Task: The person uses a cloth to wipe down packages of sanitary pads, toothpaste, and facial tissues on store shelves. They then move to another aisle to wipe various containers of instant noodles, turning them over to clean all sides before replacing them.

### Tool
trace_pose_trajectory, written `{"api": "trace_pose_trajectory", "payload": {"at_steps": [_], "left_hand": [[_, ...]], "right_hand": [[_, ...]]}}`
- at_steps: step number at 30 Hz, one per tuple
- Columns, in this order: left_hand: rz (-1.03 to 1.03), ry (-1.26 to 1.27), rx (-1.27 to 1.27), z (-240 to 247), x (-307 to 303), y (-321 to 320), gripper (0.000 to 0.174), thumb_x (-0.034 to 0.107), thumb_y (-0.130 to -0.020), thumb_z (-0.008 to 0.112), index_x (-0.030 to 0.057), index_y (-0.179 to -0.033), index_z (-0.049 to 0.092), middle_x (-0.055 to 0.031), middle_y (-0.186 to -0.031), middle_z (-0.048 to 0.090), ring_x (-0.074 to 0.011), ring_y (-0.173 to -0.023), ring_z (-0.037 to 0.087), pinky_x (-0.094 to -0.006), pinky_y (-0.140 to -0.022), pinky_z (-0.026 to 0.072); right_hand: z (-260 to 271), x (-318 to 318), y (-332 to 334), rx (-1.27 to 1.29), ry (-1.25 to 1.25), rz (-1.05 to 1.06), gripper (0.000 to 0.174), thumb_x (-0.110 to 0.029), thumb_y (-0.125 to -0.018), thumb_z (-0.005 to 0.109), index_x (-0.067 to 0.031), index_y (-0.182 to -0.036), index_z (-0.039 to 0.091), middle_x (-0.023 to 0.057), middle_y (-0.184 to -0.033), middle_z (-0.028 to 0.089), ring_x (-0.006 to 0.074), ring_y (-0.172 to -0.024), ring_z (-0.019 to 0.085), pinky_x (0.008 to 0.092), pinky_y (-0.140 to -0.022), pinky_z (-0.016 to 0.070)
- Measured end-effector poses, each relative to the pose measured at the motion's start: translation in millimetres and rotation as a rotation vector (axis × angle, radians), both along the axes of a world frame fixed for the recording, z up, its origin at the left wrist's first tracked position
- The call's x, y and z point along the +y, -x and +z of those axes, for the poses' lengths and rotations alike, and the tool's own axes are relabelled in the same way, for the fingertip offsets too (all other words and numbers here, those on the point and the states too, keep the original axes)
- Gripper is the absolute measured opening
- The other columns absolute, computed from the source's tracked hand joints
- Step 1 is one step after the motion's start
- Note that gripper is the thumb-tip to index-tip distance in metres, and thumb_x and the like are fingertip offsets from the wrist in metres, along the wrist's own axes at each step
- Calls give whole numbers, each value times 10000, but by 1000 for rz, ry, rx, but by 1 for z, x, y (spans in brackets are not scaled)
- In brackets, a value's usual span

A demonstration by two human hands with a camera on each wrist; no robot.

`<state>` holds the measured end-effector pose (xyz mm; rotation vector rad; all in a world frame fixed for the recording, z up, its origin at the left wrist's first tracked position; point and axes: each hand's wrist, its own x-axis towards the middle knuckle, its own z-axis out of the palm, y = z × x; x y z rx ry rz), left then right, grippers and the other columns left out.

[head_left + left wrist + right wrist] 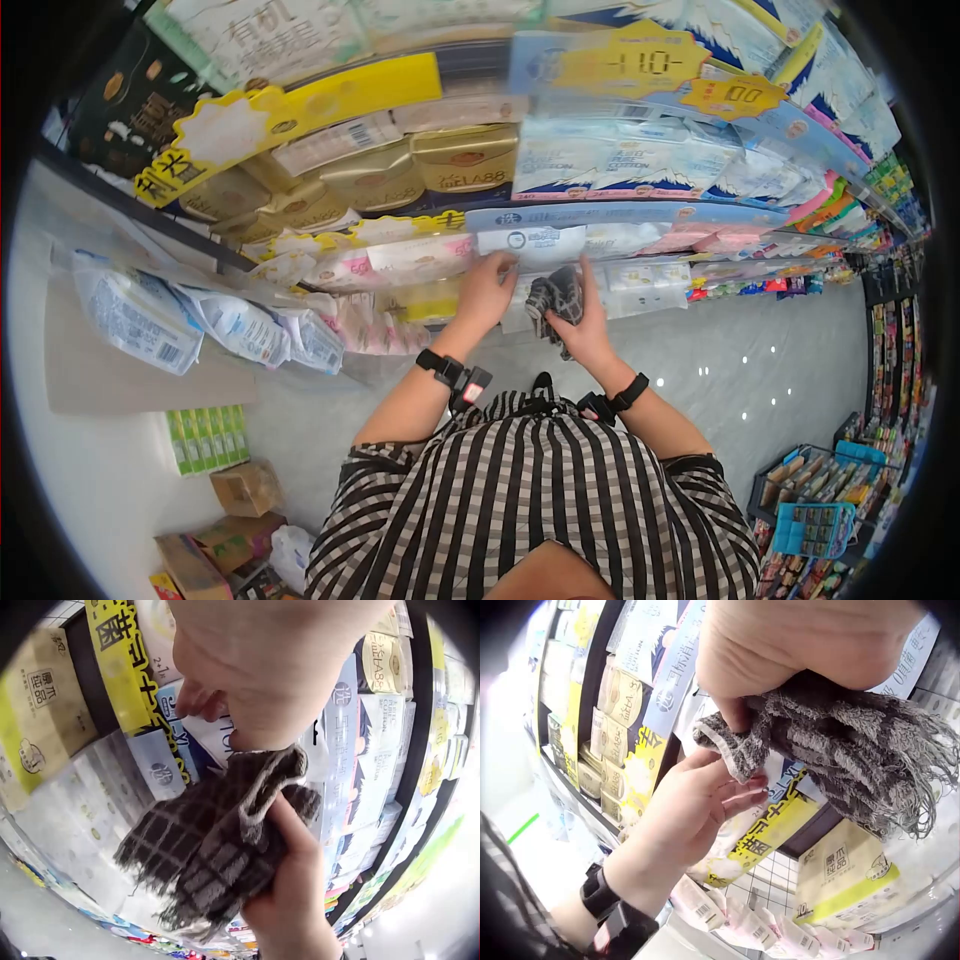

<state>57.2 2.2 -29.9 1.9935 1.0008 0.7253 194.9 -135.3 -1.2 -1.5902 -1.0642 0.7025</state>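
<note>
A dark grey checked cloth (556,296) with frayed ends is bunched in my right hand (592,330), gripped between thumb and fingers. In the left wrist view the cloth (217,836) hangs from that hand in front of the shelf. My left hand (486,293) is at the left end of a white and blue soft pack (535,243), its fingers loosely bent and their tips close to the pack's front. The right wrist view shows the left hand (682,810) just beyond the cloth's folded edge, which partly hides its thumb.
Gold packs (465,160) and blue-white packs (570,160) fill the shelf above, behind a blue price strip (620,214). Hanging packs (140,310) stick out at the left. Cardboard boxes (205,565) stand on the floor lower left, a stocked display (815,490) lower right.
</note>
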Motion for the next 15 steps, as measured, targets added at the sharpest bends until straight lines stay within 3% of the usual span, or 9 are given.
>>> {"api": "trace_pose_trajectory", "payload": {"at_steps": [1,3,4,7,9,11,12,14,15], "left_hand": [[-37,57,30,3,4,1,283,100,-835,660,31,-1107,623,-173,-1025,666,-301,-967,658,-382,-782,534],[-39,106,103,2,5,2,262,81,-861,629,25,-1117,622,-172,-1048,677,-288,-978,668,-368,-802,533],[-70,88,-3,-6,6,4,232,89,-856,627,36,-1081,638,-174,-994,673,-317,-948,653,-397,-803,518],[-115,87,-181,-8,4,21,196,69,-855,602,34,-1038,661,-178,-919,679,-336,-890,654,-410,-789,513],[-73,199,-134,-2,-2,37,212,42,-849,598,21,-1052,658,-184,-934,687,-330,-872,666,-384,-778,519],[-38,210,-145,2,-7,65,211,44,-859,598,17,-1059,659,-171,-936,694,-294,-843,676,-363,-755,524],[81,206,-168,1,-9,80,199,58,-866,601,12,-1051,659,-158,-923,697,-275,-842,679,-360,-748,526],[216,197,-186,-4,-8,114,190,71,-873,605,8,-1044,660,-145,-910,699,-256,-841,681,-357,-742,527],[297,163,-215,-10,-4,134,218,54,-880,600,4,-1087,645,-119,-927,694,-202,-846,666,-318,-754,525]], "right_hand": [[0,1,3,-185,-76,-2,963,-40,-723,756,-82,-1519,216,212,-1372,475,338,-1249,504,365,-1025,415],[13,5,7,-261,-62,65,949,-33,-709,755,-90,-1510,249,208,-1365,482,353,-1244,502,378,-1024,419],[19,10,9,-339,-48,119,935,-26,-696,755,-97,-1500,283,205,-1358,489,367,-1240,500,391,-1022,423],[23,29,9,-392,-48,264,927,-25,-683,749,-77,-1489,294,225,-1366,477,381,-1245,490,401,-1018,427],[15,38,5,-382,-52,213,932,-49,-698,745,-125,-1502,281,225,-1323,527,377,-1201,536,407,-986,449],[13,44,1,-254,129,154,945,-79,-712,744,-198,-1515,261,222,-1250,585,380,-1149,580,411,-954,471],[12,44,0,-244,114,160,959,-97,-721,747,-254,-1521,242,230,-1197,615,394,-1109,603,414,-934,483],[11,42,2,-244,105,168,957,-98,-725,747,-249,-1522,239,236,-1208,608,398,-1118,597,411,-935,482],[11,40,4,-252,102,160,955,-99,-729,747,-245,-1523,237,242,-1219,600,402,-1126,592,409,-936,482]]}}
